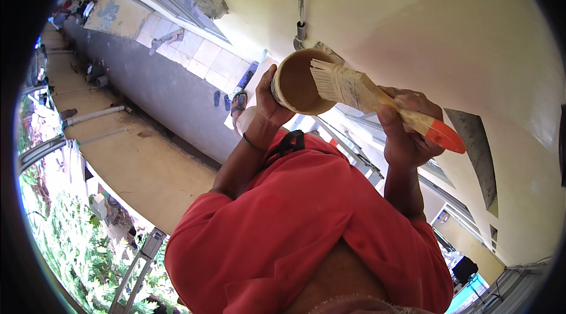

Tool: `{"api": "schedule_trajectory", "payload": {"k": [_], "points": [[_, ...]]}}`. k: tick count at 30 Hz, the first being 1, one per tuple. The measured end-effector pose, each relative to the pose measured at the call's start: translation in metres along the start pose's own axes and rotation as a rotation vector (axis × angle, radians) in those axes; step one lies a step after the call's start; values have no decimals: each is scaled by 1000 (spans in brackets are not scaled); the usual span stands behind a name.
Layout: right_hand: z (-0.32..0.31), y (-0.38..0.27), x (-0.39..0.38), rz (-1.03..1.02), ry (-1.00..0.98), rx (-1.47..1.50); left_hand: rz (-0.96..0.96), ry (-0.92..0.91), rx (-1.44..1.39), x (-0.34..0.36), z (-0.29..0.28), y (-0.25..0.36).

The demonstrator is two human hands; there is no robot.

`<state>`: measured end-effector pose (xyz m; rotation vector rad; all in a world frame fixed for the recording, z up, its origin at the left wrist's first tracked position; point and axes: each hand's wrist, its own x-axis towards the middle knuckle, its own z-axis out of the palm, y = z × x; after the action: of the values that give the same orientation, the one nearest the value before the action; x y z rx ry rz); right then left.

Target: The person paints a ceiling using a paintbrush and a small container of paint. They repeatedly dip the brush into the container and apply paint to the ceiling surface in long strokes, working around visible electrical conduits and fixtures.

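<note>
Gripping the brush point(356, 89) by its probably light, stiff handle, a sound hold, the right hand point(414, 140) wraps closed; bristles over the tub point(295, 87) should flex. To its left, the left hand point(272, 105) curls round the tub's likely rigid side. Beyond both: pale wall point(513, 49).

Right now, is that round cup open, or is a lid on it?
Open: no lid covers the cup, and its brown inside shows beside the brush.
</note>
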<state>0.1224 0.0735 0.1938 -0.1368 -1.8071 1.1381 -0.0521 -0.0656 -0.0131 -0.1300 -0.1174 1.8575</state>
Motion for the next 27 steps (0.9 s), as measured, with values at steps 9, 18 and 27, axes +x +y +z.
{"api": "schedule_trajectory", "payload": {"k": [9, 18, 27], "points": [[31, 30, 1, -17, -239, -257, 30, -97, 1, 5, -2, 6], [38, 46, -3, -34, -332, -358, 34, -54, 31, -1, 9, 2], [37, 45, -10, 33, -392, -420, 40, -37, 63, 0, 5, 3]]}}
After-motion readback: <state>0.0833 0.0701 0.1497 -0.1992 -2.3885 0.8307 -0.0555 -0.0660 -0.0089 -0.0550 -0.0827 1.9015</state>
